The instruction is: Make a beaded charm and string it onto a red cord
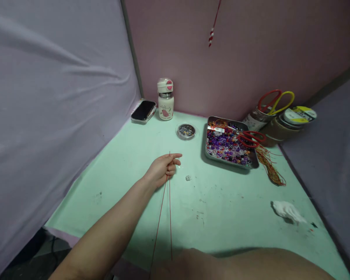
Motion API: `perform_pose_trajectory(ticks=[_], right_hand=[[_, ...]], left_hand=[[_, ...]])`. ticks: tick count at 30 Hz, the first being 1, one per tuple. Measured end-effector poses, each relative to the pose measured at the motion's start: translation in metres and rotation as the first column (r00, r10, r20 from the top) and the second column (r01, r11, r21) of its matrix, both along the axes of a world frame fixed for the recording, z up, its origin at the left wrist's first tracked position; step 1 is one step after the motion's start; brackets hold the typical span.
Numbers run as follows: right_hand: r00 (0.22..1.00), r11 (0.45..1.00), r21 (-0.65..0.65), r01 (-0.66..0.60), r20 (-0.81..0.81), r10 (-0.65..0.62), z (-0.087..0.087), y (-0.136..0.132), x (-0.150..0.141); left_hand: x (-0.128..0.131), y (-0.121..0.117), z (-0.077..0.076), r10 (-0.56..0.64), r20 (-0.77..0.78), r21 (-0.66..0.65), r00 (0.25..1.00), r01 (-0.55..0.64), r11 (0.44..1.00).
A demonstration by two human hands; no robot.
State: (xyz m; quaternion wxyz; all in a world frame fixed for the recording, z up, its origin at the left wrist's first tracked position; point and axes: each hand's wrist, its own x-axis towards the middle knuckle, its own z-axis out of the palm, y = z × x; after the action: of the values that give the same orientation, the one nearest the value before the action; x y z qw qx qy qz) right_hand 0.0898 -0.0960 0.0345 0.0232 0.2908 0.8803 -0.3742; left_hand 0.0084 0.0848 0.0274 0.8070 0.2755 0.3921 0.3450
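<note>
My left hand (165,167) is closed on a thin red cord (170,217) above the middle of the table, its thumb pinching and the index finger pointing out to the right. From that hand two strands run down toward the table's near edge. My right hand (189,266) is at the bottom of the view, blurred and dark, where the strands end; its fingers are hidden. A small clear crumpled bit (188,178) lies just right of my left hand. Beyond it is a round clear case (186,131) with small pieces inside.
A metal tray (230,165) of mixed beads stands at the back right, with red-handled scissors (252,139) on it. Behind are jars (275,130) and a cord bundle (270,167). A bottle (165,103) and phone (144,111) are at the back left, a white tissue (288,210) at right.
</note>
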Motion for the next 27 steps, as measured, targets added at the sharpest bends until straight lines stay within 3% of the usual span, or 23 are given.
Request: perform_pose_trajectory(ticks=[3, 5, 9, 12, 16, 17, 19, 21, 22, 24, 27], right_hand=[[0.992, 0.984, 0.144, -0.102, 0.086, 0.090, -0.009, -0.013, 0.007], [0.995, 0.977, 0.204, -0.061, 0.084, 0.044, -0.016, -0.018, 0.009], [0.990, 0.990, 0.093, -0.109, 0.103, 0.100, -0.023, -0.019, 0.008], [0.984, 0.988, 0.090, -0.125, 0.136, 0.112, 0.001, -0.006, 0.011], [0.984, 0.965, 0.211, 0.158, 0.042, -0.171, 0.050, 0.035, 0.038], [0.937, 0.901, 0.262, 0.346, -0.039, -0.348, 0.058, 0.047, 0.047], [0.777, 0.719, 0.294, 0.629, -0.242, -0.581, 0.065, 0.071, 0.066], [0.615, 0.560, 0.260, 0.787, -0.402, -0.678, 0.062, 0.092, 0.082], [0.559, 0.508, 0.242, 0.827, -0.454, -0.693, 0.058, 0.100, 0.088], [0.497, 0.485, 0.164, 0.859, -0.489, -0.716, 0.049, 0.113, 0.096], [0.454, 0.507, 0.008, 0.862, -0.459, -0.764, 0.035, 0.124, 0.098]], left_hand=[[-0.001, 0.004, 0.000, 0.028, -0.001, 0.001, 1.000, -0.028, 1.000], [-0.002, 0.005, 0.000, 0.042, -0.003, -0.006, 0.999, -0.042, 0.999], [-0.002, 0.006, 0.000, 0.074, 0.023, -0.012, 0.997, -0.074, 0.997], [-0.002, 0.005, 0.001, 0.068, 0.087, 0.018, 0.994, -0.070, 0.997], [-0.002, 0.000, 0.008, -0.039, 0.213, 0.131, 0.976, 0.011, 0.991], [-0.002, -0.002, 0.010, -0.070, 0.231, 0.150, 0.970, 0.035, 0.988], [-0.002, -0.005, 0.013, -0.114, 0.263, 0.172, 0.958, 0.070, 0.983], [-0.002, -0.007, 0.015, -0.134, 0.283, 0.180, 0.950, 0.084, 0.980], [-0.002, -0.008, 0.016, -0.138, 0.287, 0.179, 0.948, 0.088, 0.980], [-0.002, -0.008, 0.015, -0.145, 0.290, 0.173, 0.946, 0.097, 0.980], [-0.001, -0.009, 0.014, -0.167, 0.310, 0.176, 0.936, 0.116, 0.977]])
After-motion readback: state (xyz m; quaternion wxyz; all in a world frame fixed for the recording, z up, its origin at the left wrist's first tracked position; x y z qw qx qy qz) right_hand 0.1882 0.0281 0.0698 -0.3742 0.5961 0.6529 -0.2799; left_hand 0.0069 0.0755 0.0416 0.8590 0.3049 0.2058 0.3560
